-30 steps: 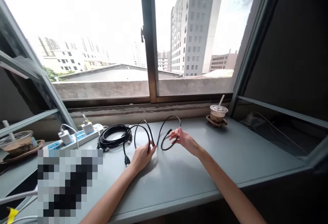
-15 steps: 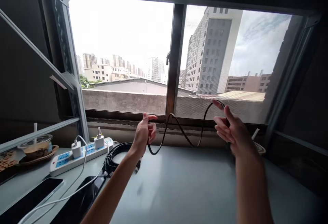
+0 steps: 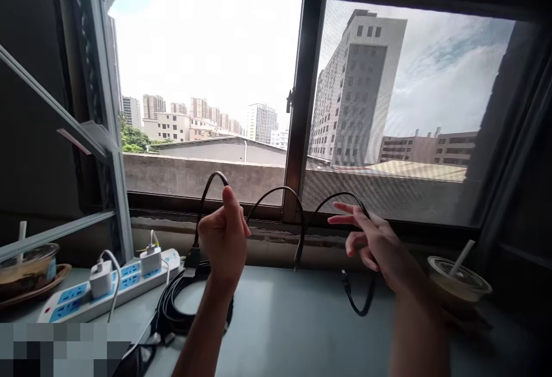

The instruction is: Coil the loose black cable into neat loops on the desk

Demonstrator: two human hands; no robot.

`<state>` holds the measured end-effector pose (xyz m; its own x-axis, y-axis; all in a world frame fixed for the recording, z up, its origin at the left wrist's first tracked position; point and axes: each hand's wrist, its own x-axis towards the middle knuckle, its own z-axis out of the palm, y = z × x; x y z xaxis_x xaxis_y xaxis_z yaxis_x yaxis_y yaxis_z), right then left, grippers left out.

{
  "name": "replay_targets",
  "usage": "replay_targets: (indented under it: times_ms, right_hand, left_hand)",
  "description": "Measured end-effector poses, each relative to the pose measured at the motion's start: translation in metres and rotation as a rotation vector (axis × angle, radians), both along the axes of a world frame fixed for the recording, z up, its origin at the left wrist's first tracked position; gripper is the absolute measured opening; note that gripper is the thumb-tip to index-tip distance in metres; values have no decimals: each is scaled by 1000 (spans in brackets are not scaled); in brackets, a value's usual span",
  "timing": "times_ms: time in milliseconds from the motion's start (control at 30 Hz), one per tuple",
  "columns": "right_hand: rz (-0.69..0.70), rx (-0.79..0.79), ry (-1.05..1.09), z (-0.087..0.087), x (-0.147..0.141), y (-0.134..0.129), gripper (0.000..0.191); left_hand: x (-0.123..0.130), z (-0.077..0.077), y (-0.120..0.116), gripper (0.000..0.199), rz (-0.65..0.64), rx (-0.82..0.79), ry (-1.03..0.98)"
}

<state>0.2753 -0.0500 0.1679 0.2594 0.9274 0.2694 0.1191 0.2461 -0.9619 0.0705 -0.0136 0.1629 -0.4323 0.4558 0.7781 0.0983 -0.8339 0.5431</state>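
A thin black cable (image 3: pixel 282 188) hangs in loose bends between my two hands, above the tabletop (image 3: pixel 302 314). My left hand (image 3: pixel 224 239) is closed round one part of it, thumb up. From there the cable arches up and left, down to a dark plug (image 3: pixel 192 257) over a coiled black cable (image 3: pixel 166 302). My right hand (image 3: pixel 366 242) has the cable running through it. Two of its fingers stretch out to the left and the others are bent; its thumb is hidden. Below this hand the cable curls to a small free end (image 3: pixel 344 274).
A white power strip (image 3: pixel 116 285) with two white chargers lies at the left. Drink cups stand at the far left (image 3: pixel 30 265) and right (image 3: pixel 459 279). Metal shelf posts and a window (image 3: pixel 302 135) frame the back. Blurred blocks cover the lower left corner.
The view has shifted. My left hand has turned thumb-up, with a plug end now hanging left of it. My right fingers have straightened leftward, and a free cable end now shows beneath that hand.
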Motion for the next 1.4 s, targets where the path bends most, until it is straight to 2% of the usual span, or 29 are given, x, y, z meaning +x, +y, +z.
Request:
replay_targets:
  times_ms: [100,167,233,333,400,467,567,633,733,833,900,967,1000,1067,1133,1167,1233,1300,1400]
  right_hand:
    - [132,-80,-83,-1,-26,6,54]
    - [224,-51,-104,-2,-39,6,62]
    - [253,3,-85,-3,-46,4,68]
    - [140,102,-11,-5,-48,-1,65]
    - [56,169,-13,-5,-49,-3,54]
    - [37,187,-55,-3,-52,-4,43]
    - [39,154,-114,-2,-54,-1,42]
    - [-10,197,-150,-3,-52,3,39]
    - [-150,365,-301,-7,-47,9,24]
    - [-371,554,-555,-11,-46,13,17]
    - [-441,670,-651,-12,-50,11,17]
    - [-391,749,-663,-11,-56,6,18]
    - [-352,777,-646,-10,-58,3,18]
    - [-326,832,-600,-7,-62,-3,18]
    - [-373,851,-560,-6,-61,-5,16]
    - [-406,847,-534,-6,-60,-3,14]
    - [-437,812,-487,-8,-55,5,13]
    - [-399,750,-453,-12,-51,18,19]
    - [-311,643,-375,-16,-51,31,19]
  left_hand:
    - [9,-5,-2,63,-34,28,66]
    - [17,-6,-10,60,-84,42,183]
    - [23,-6,-19,57,-111,47,354]
    - [31,-9,-29,51,-87,55,636]
    - [35,-12,-32,47,-72,81,795]
    - [37,-16,-34,42,-55,101,923]
    - [35,-17,-35,35,-37,77,1013]
    - [28,-12,-35,31,-70,56,969]
    - [11,-1,-38,17,-124,42,824]
    - [-3,6,-38,50,-102,58,775]
    - [-6,4,-30,65,-51,51,810]
    - [-3,-1,-16,66,6,14,822]
    - [-1,-5,-8,60,30,-5,810]
    - [3,-11,8,36,47,-43,742]
    - [5,-17,19,14,14,-111,637]
    - [4,-18,23,15,-6,-153,570]
    - [0,-20,27,33,-36,-219,428]
    - [-4,-19,26,45,-100,-269,283]
    - [-7,-13,20,48,-301,-361,64]
